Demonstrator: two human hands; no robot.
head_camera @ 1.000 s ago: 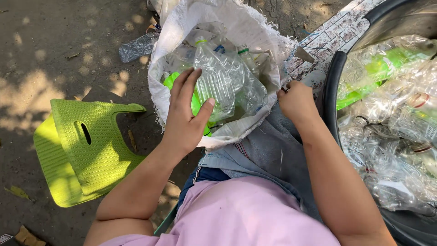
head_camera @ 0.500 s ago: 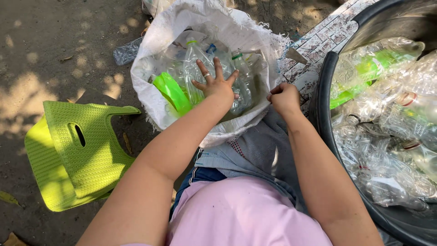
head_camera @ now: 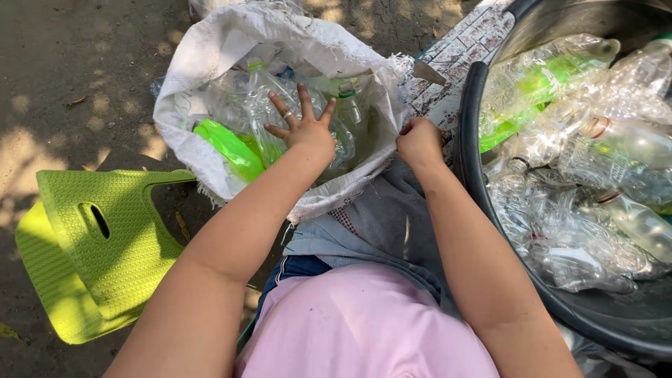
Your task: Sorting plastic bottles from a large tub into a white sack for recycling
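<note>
A white woven sack (head_camera: 210, 63) stands open in front of me, full of clear and green plastic bottles (head_camera: 259, 105). My left hand (head_camera: 304, 126) reaches into the sack's mouth with its fingers spread, resting on the bottles and holding nothing; a ring shows on one finger. A bright green flattened bottle (head_camera: 227, 147) lies to the left of that hand. My right hand (head_camera: 418, 143) is closed on the sack's frayed right rim.
A large dark tub (head_camera: 483, 189) at the right holds several crushed clear bottles (head_camera: 595, 182). A lime green plastic stool (head_camera: 98, 245) lies on the dirt ground at the left. Grey cloth (head_camera: 378, 224) covers my lap below the sack. Printed cardboard (head_camera: 462, 52) lies behind the tub.
My left hand has let go of a clear bottle it pushed in and now lies spread over the bottles deeper in the sack. My right hand has kept its hold on the rim.
</note>
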